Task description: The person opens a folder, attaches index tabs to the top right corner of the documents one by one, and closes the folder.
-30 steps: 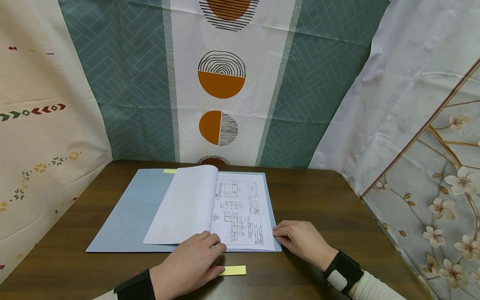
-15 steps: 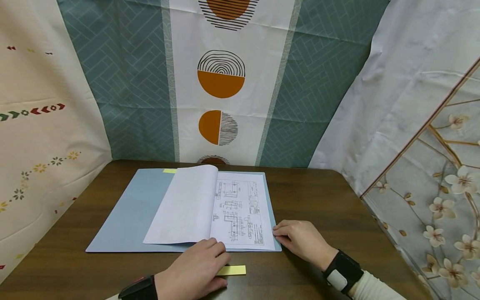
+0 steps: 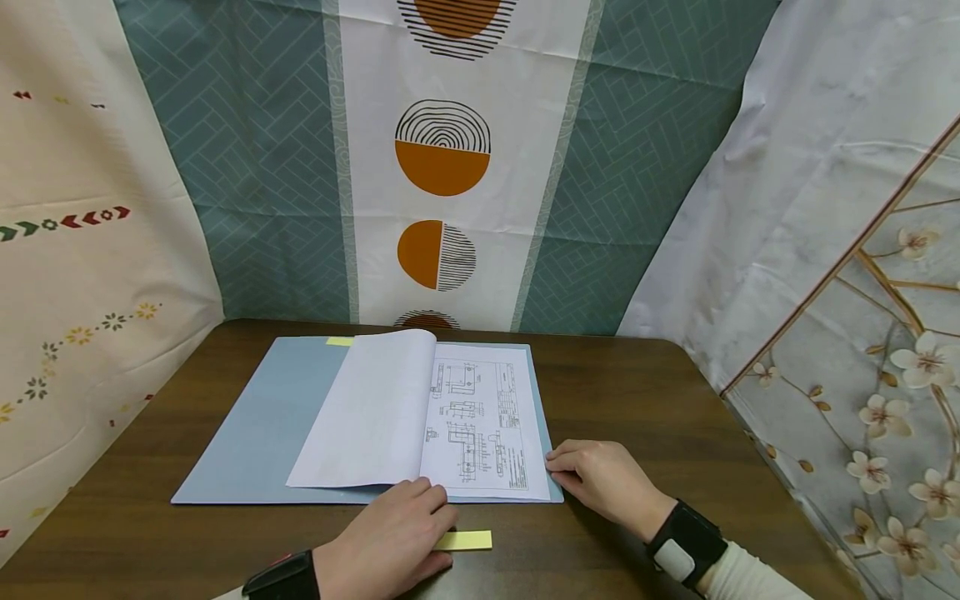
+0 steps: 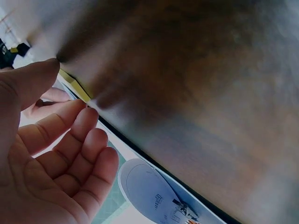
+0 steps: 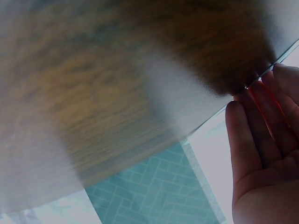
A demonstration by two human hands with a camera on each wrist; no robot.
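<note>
A light blue folder (image 3: 247, 433) lies spread on the table. On it are white sheets, with a turned page (image 3: 367, 417) curving over to the left and a technical drawing (image 3: 480, 417) facing up on the right. My left hand (image 3: 393, 542) rests at the folder's front edge, fingers loosely bent, thumb apart from them. Beyond its thumb and index finger lies a yellow sticky note pad (image 3: 468, 541), partly hidden; in the left wrist view the yellow pad (image 4: 74, 86) shows past the fingertips. With nearly straight fingers, my right hand (image 3: 603, 479) touches the folder's right edge.
The brown wooden table (image 3: 622, 392) extends to both sides of the folder. A yellow tab (image 3: 340, 342) shows at the folder's top edge. Patterned cloths (image 3: 292, 167) hang behind and at the sides. Each wrist wears a black band (image 3: 686, 542).
My left hand has drawn back slightly from the sheets toward the table's front, its thumb moving off the yellow pad. The right hand, folder and pages have stayed put.
</note>
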